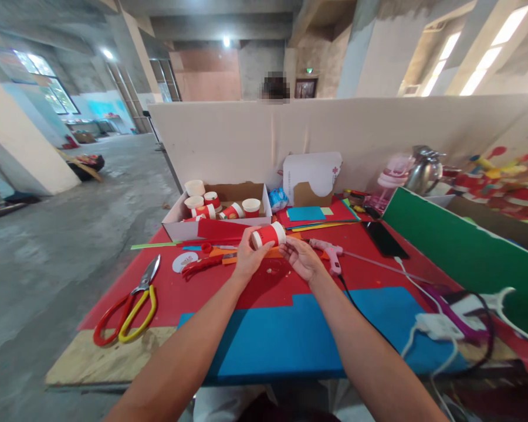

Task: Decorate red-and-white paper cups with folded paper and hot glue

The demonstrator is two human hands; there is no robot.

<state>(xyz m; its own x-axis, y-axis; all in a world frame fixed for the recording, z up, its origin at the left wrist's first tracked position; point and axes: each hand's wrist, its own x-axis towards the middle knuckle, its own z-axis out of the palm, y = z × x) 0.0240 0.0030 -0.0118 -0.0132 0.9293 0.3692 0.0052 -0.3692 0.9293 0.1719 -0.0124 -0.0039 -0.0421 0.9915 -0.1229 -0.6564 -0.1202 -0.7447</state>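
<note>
My left hand (247, 255) is wrapped round a red and white paper cup (269, 235), held on its side above the red table top (193, 290). My right hand (300, 257) sits just right of the cup, palm up with fingers loosely curled near its rim, touching or almost touching it. A pink glue gun (330, 254) lies right behind my right hand, its black cord trailing toward me. Below my hands lies a red paper sheet (268, 284) on a blue sheet (290, 334).
Red and yellow scissors (129, 302) lie at the left. An open cardboard box (222, 208) holds several red cups. A phone (385, 239), coloured paper (310, 215), a pink bottle (391, 176), a green board (466, 252) and a white power strip (437, 325) stand right. A person stands behind the white partition (334, 135).
</note>
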